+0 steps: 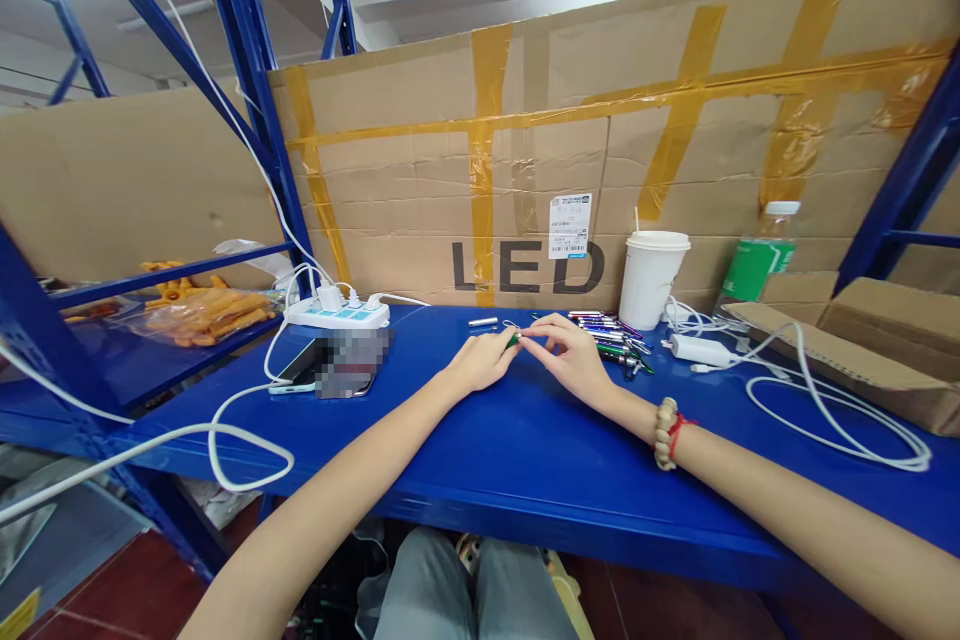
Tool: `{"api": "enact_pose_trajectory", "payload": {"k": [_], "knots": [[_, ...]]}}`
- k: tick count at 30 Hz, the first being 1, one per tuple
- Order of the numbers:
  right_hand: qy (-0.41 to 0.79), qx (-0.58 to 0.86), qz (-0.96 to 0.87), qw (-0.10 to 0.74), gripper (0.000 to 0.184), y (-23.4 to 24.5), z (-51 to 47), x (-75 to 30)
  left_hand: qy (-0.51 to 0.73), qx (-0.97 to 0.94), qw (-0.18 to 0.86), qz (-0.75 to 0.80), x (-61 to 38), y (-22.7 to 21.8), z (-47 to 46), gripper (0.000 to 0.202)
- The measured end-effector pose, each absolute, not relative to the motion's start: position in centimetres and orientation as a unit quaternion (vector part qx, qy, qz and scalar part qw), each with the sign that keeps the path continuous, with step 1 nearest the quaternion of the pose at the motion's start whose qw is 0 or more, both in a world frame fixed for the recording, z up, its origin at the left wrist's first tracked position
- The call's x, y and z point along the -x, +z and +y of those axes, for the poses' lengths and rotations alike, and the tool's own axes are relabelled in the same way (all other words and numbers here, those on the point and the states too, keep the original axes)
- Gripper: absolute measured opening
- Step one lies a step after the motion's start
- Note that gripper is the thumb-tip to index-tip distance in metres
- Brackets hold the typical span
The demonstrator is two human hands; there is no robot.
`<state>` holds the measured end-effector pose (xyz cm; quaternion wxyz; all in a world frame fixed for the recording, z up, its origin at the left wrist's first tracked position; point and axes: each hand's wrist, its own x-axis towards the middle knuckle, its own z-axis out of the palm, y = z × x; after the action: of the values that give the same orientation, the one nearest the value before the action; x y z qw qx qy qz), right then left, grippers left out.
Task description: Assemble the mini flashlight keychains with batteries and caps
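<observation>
The left hand [481, 362] pinches a small green piece [513, 340] over the blue surface [517, 450]; the right hand [568, 352], half curled, meets its end, grip unclear. It looks light, stiff, perhaps slick, best held by fingertips round its middle

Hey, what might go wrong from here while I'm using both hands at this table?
The small green piece in the left hand could slip and drop. The right hand, close to the pens, might scatter them. The white cup beside those pens might get knocked over.
</observation>
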<state>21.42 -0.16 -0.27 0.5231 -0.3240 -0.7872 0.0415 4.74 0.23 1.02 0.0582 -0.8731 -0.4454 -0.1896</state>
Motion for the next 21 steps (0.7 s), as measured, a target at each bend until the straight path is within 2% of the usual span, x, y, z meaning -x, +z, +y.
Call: {"api": "enact_pose_trajectory", "payload": {"k": [9, 21], "knots": [[0.028, 0.327, -0.787, 0.523, 0.016, -0.24, -0.18, -21.51, -0.174, 0.875, 0.061, -0.447, -4.73, 1.1, 0.17, 0.029], [0.089, 0.328, -0.812, 0.474, 0.016, -0.6, 0.37, -21.44, -0.176, 0.878, 0.06, -0.441, -4.32, 0.59, 0.91, 0.023]]}}
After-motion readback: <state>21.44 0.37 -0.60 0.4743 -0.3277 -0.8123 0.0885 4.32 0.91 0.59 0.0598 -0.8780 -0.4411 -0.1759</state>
